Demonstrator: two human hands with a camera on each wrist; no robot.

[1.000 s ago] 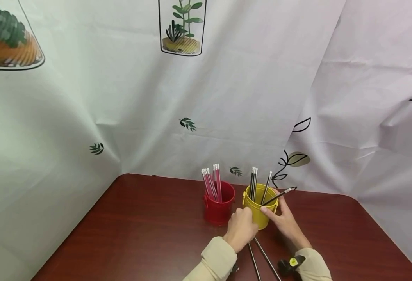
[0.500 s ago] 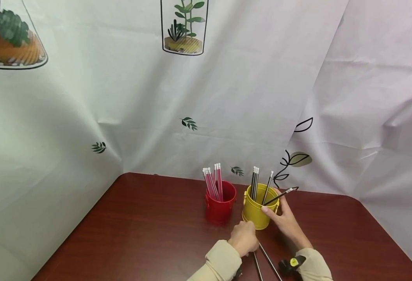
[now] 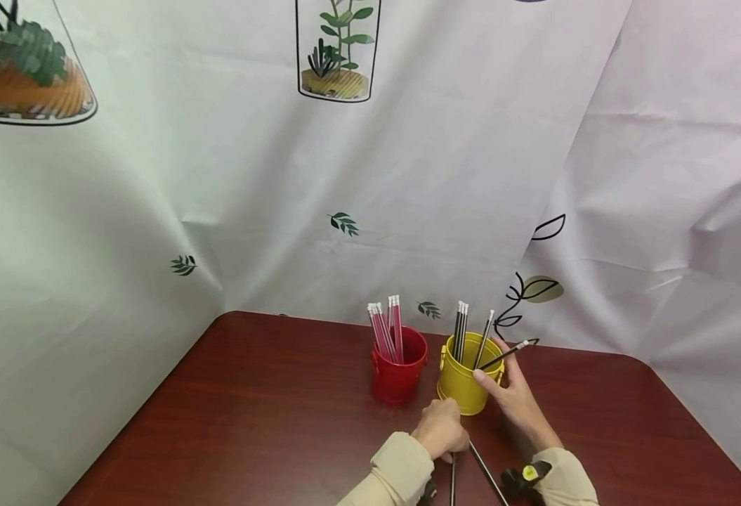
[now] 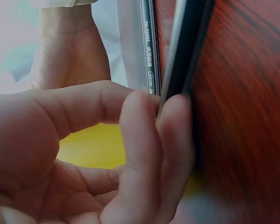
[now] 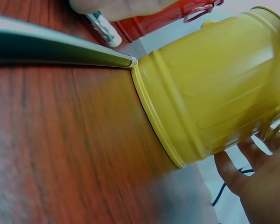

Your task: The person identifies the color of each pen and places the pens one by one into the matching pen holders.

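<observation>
My left hand [image 3: 442, 429] is low in front of the yellow bucket [image 3: 461, 390], pinching a black pencil [image 4: 184, 51] between thumb and finger near its eraser end. A second black pencil [image 5: 60, 46] lies on the table, its tip end right at the bucket's base. My right hand [image 3: 522, 407] holds the bucket from the right, thumb at the near rim and fingers round the far side. Several black pencils [image 3: 461, 334] stand in the bucket with their eraser ends up, one leaning far out over the right rim.
A red bucket [image 3: 397, 385] with several pink pencils [image 3: 384, 334] stands just left of the yellow one. Both are on a dark red-brown wooden table [image 3: 269, 414]. A white printed cloth [image 3: 408, 161] hangs behind the table's back edge.
My left hand has come down from beside the yellow bucket to the pencils on the table, and the left pencil has swung more upright in view. My right hand keeps its hold on the bucket.
</observation>
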